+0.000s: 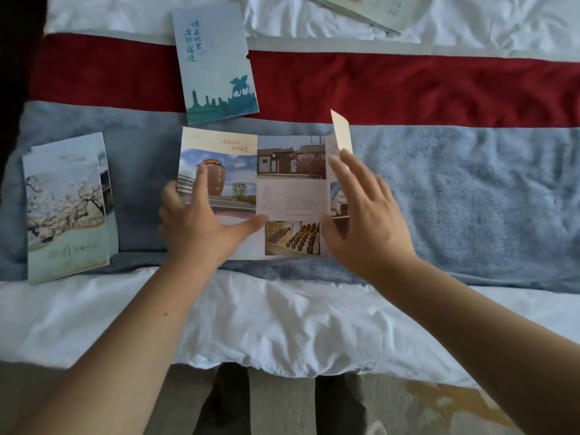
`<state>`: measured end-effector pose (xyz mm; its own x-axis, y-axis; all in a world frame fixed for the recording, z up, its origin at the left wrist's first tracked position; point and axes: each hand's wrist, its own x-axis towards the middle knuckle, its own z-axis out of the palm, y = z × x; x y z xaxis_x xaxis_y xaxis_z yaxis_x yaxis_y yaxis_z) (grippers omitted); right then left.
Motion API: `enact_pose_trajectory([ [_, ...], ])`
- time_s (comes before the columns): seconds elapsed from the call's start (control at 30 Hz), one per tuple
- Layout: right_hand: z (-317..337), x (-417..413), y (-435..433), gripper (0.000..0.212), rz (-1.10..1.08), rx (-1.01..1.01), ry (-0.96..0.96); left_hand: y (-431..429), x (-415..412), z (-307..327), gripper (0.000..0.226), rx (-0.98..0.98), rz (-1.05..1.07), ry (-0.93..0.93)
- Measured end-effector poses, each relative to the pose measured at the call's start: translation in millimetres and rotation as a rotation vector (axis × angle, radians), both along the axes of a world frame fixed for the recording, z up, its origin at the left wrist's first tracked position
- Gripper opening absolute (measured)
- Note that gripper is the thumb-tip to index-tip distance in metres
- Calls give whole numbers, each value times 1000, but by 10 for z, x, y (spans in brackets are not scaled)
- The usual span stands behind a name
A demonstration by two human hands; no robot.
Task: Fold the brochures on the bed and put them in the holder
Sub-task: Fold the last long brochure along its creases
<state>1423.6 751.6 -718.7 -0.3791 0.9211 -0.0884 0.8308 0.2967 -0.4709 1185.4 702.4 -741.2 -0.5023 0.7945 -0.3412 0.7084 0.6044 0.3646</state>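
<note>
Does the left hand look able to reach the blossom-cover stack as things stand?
Likely yes: only bare blue blanket lies between the left hand and the blossom-cover stack. It grips the open brochure, though, and must release first.

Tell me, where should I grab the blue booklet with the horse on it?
Probably its right long edge, near the horse corner. The blue booklet lies flat on the red stripe, with bare blanket on that side, so a grip coming from the right could press into the soft cloth and pinch it, thumb on top. The open brochure crowds its bottom edge.
</note>
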Motion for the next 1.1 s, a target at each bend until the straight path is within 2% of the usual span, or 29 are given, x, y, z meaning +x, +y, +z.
enact_pose_trajectory([
  [0.13, -81, -44, -118, 82, 10, -24, -202, -32, 158, -220, 146, -216, 0, 46],
  [0.23, -94, 5, -95, 83, -37, -59, -269, -61, 200, -280, 145, -197, 11, 48],
  [0.57, 61, 236, 48, 94, -231, -90, -104, -68, 126, -166, 127, -85, 70, -114],
  [0.63, 73, 272, 52, 93, -254, -98, -108, -68, 48, -116, 120, -44, 95, -161],
  [0.7, 84, 291, 59, 92, -261, -101, -113, -76, -11, 0, 101, 46, 137, -253],
  [0.8, 76, 312, 64, 92, -259, -117, -148, -111, -69, 154, 43, 240, 215, -515],
  [0.87, 18, 323, 56, 90, -243, -155, -224, -115, -126, 221, 41, 298, 261, -626],
  [0.93, -74, 321, 58, 84, -211, -153, -325, -115, -150, 287, 50, 331, 311, -673],
  [1.0, -195, 313, 66, 79, -131, -138, -417, -116, -135, 338, 48, 364, 305, -709],
  [1.1, -393, 270, 53, 72, 44, -251, -387, -99, -61, 407, 49, 416, 228, -747],
])
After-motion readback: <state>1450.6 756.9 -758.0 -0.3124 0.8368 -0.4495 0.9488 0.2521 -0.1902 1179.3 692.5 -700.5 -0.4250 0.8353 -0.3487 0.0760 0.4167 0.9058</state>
